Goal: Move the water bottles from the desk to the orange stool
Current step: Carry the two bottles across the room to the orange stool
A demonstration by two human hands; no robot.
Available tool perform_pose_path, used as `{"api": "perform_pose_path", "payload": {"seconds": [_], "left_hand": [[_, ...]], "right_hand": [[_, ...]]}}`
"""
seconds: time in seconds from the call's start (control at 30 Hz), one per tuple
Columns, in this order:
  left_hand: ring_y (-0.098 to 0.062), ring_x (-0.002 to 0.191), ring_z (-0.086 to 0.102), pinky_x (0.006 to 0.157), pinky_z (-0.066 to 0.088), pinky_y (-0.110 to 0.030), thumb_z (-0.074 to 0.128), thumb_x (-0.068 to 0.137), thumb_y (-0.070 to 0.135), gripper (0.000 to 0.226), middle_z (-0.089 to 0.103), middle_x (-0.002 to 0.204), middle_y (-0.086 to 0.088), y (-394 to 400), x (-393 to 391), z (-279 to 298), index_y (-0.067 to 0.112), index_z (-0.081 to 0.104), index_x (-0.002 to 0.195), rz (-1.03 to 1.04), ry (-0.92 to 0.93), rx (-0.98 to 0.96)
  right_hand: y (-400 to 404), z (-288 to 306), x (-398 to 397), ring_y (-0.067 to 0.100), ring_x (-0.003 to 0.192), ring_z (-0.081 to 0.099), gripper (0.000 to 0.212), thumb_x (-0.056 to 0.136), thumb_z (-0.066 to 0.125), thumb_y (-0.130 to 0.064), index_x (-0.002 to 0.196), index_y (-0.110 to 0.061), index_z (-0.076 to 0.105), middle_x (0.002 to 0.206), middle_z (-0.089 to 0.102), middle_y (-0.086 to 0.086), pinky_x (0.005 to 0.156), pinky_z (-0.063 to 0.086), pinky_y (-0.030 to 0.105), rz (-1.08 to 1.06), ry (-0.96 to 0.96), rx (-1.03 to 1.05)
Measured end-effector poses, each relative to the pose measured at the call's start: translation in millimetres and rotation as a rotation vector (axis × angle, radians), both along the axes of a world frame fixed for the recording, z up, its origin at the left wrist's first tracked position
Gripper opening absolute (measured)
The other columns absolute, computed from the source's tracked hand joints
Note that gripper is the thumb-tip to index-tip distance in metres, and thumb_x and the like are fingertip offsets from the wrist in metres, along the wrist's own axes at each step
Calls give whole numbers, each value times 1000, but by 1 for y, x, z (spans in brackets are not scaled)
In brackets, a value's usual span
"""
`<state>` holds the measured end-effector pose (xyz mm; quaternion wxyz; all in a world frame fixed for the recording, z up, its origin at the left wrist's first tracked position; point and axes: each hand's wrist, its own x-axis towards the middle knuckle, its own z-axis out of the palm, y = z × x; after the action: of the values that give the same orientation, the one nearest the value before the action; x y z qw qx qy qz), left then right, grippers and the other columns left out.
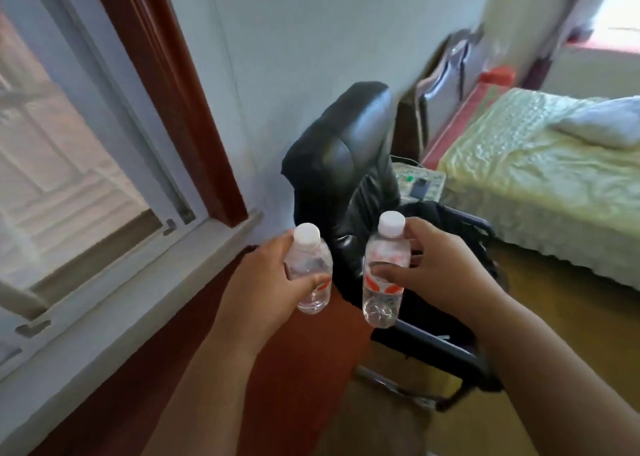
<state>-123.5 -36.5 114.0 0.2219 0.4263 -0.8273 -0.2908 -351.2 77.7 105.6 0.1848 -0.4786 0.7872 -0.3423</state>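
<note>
I hold two small clear water bottles with white caps and red-and-white labels, both upright in the air. My left hand (266, 282) grips the left bottle (310, 268) round its body, above the reddish-brown desk (304, 369). My right hand (436, 268) grips the right bottle (382, 275) with thumb in front and fingers behind, over the seat of the black chair. No orange stool is in view.
A black leather office chair (346, 154) stands just beyond the bottles, its armrest (436, 348) under my right forearm. A window with a grey sill (114, 303) runs along the left. A bed with a yellow-green cover (540, 178) fills the right side.
</note>
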Motion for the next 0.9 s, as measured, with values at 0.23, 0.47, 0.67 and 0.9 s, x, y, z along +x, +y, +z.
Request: {"api": "perform_pose_path", "payload": {"seconds": [0.23, 0.47, 0.67, 0.9], "left_hand": [[3, 105, 65, 90, 58, -34, 85, 73, 50, 65, 69, 115, 20, 60, -127, 13, 41, 58, 131, -334, 44, -16], [2, 106, 66, 93, 57, -37, 85, 69, 53, 70, 68, 118, 24, 158, -260, 14, 48, 55, 132, -588, 55, -2], [2, 97, 69, 88, 58, -39, 87, 71, 46, 59, 70, 107, 27, 246, -343, 14, 54, 57, 121, -812, 58, 79], [1, 99, 68, 90, 57, -38, 87, 71, 47, 58, 70, 109, 26, 319, -422, 8, 53, 57, 121, -1061, 13, 94]], "right_hand": [[119, 8, -87, 1, 89, 67, 57, 63, 86, -58, 109, -42, 57, 100, 69, -20, 80, 59, 39, -265, -10, -47], [256, 20, -163, -1, 91, 65, 56, 67, 87, -50, 114, -36, 59, 104, 67, -20, 81, 58, 31, -513, 37, -53], [361, 17, -199, 3, 95, 65, 63, 68, 86, -52, 121, -35, 58, 108, 68, -17, 78, 56, 26, -720, 92, -46], [443, 7, -219, 7, 100, 64, 72, 65, 87, -52, 128, -34, 56, 113, 64, -18, 83, 56, 27, -977, 61, -45]]}}
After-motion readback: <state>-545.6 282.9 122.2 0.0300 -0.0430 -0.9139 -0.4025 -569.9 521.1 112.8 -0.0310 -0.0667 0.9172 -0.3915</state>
